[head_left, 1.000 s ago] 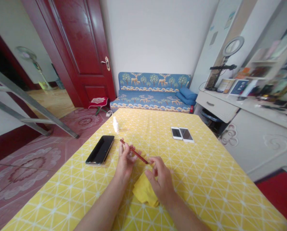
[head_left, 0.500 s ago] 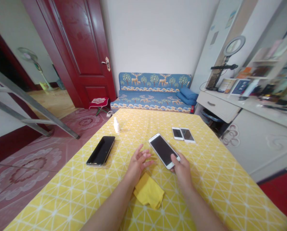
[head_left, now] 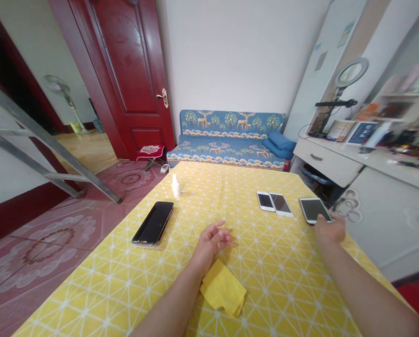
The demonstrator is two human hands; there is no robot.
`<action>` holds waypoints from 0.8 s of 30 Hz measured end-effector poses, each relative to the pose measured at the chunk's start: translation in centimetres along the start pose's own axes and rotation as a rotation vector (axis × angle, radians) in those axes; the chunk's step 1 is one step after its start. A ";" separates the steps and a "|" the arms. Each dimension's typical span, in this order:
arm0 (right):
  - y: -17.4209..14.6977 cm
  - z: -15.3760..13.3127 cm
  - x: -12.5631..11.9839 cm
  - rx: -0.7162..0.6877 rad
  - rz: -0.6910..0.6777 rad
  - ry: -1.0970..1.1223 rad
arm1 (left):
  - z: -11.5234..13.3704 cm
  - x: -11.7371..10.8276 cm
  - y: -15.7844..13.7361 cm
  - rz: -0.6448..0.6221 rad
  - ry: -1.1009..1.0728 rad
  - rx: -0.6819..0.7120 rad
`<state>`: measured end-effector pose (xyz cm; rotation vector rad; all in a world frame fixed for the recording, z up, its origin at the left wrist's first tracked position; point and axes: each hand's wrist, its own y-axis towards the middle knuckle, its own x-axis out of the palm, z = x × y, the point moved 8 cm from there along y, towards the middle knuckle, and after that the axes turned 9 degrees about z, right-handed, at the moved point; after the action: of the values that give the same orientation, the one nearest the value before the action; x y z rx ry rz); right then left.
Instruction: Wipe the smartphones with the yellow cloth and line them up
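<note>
Here's the white-framed smartphone (head_left: 313, 209) at the right edge of the desk (head_left: 272, 271), the right hand (head_left: 331, 229) gripping its near end, two white phones (head_left: 266, 201) to its left, the left hand (head_left: 212, 242) slack, half curled, by the yellow cloth (head_left: 224, 289).

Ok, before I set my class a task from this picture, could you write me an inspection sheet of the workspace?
Surface: yellow tablecloth with white lines.
Job's things: white-framed phone near the right edge, dark screen up; yellow cloth by the left wrist.
Clutter: two white phones side by side; black phone; upright white bottle.
Hands: right hand grips the white-framed phone; left hand loosely curled, no object visible in it.
Cables: on the table, nothing seen; a thin line, perhaps a cord, above the white dresser.
Surroundings: red door, blue sofa, metal ladder.
</note>
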<state>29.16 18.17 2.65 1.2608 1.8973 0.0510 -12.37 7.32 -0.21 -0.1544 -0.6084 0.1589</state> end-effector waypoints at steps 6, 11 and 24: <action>1.1 0.5 1.5 0.040 -0.120 -0.123 | 0.1 0.0 -0.1 0.005 0.006 -0.007; 0.9 -0.4 1.7 -0.017 -0.180 -0.172 | 0.0 -0.1 -0.1 0.015 0.008 -0.012; -2.4 -2.6 0.3 -0.007 -0.231 -0.075 | -0.1 -0.1 0.0 0.010 0.011 -0.012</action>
<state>25.68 18.23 3.05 1.0179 1.9624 -0.1098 -12.42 7.34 -0.33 -0.1694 -0.5979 0.1643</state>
